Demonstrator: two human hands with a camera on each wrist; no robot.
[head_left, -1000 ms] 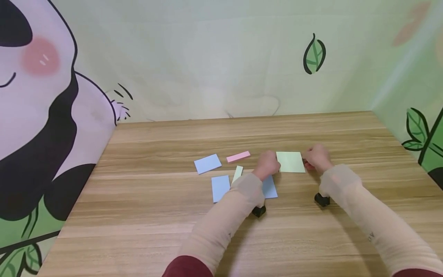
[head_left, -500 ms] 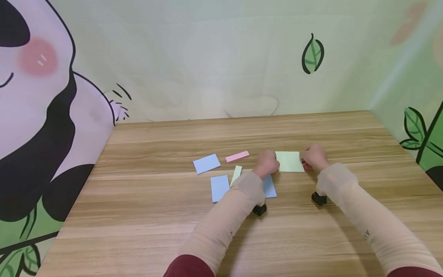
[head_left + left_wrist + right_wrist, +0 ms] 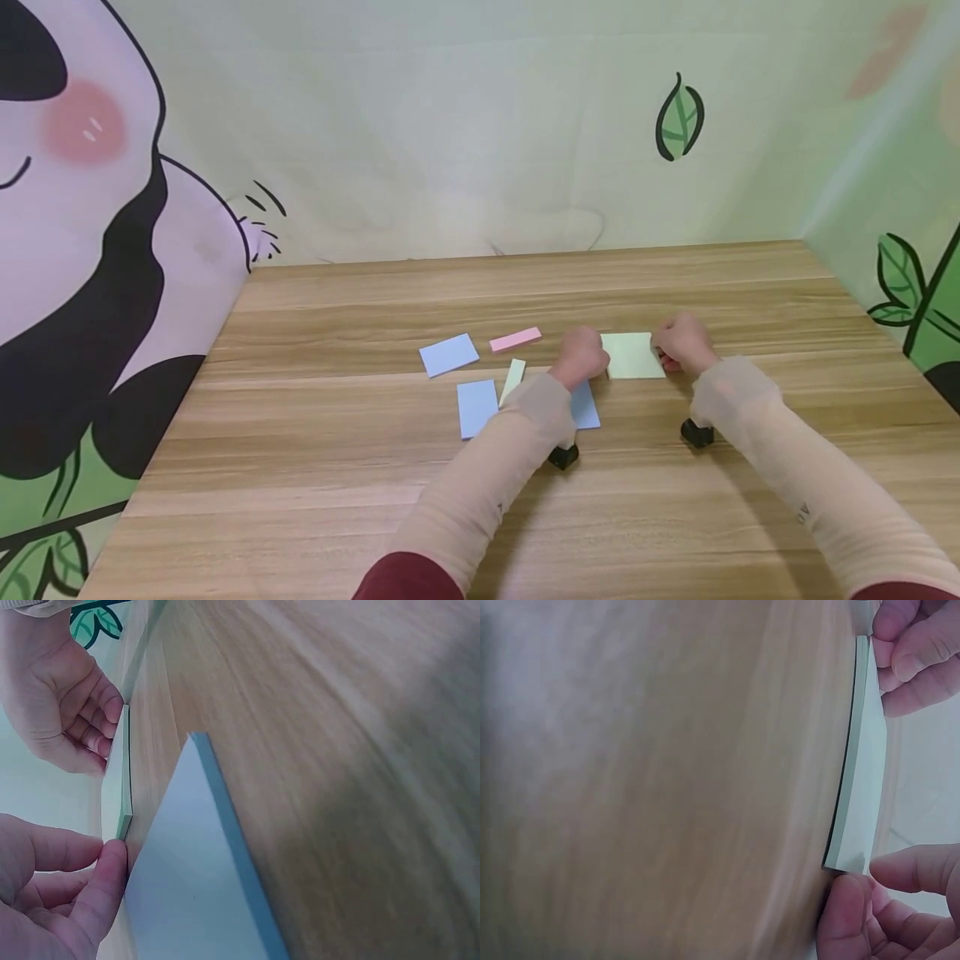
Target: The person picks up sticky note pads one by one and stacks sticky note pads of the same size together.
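Observation:
A pale green sticky-note pad (image 3: 633, 357) lies flat on the wooden table (image 3: 375, 467), between my two hands. My left hand (image 3: 585, 356) has curled fingers, and its thumb (image 3: 105, 874) presses against the pad's left corner (image 3: 120, 799). My right hand (image 3: 681, 342) grips the opposite edge with curled fingertips (image 3: 101, 724). In the right wrist view the green pad (image 3: 862, 787) shows edge-on between the right hand (image 3: 870, 911) below and the left hand (image 3: 915, 645) above. A blue pad (image 3: 195, 885) lies right beside my left hand, partly under the wrist (image 3: 583, 407).
Left of the hands lie more pads: a blue one (image 3: 448, 354), another blue one (image 3: 477, 407), a narrow pink strip (image 3: 515, 339) and a narrow green strip (image 3: 513, 377). Printed walls close the table at the back, left and right.
The green pad has shifted very slightly toward me and to the right between the hands. Both hands stay at its edges.

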